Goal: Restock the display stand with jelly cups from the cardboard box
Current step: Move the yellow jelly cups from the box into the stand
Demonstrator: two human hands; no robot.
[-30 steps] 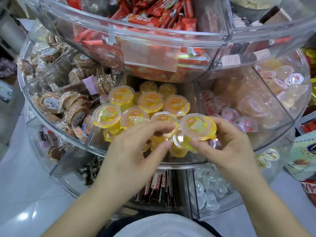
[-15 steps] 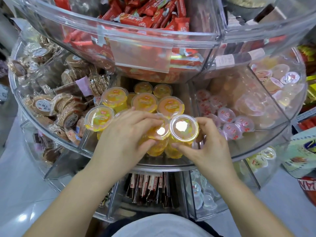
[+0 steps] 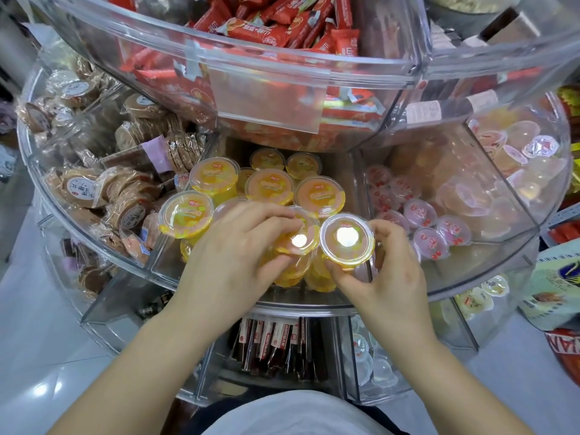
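Two jelly cups (image 3: 346, 239), one per hand, touching.

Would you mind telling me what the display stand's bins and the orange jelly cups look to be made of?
The display stand's bins look like clear rigid plastic, probably acrylic: the goods show through the walls and the edges glint. The orange jelly cups seem to be thin translucent plastic with glossy film lids; the lid of the cup held in the right hand throws back a bright glare spot. The exact plastics cannot be told.
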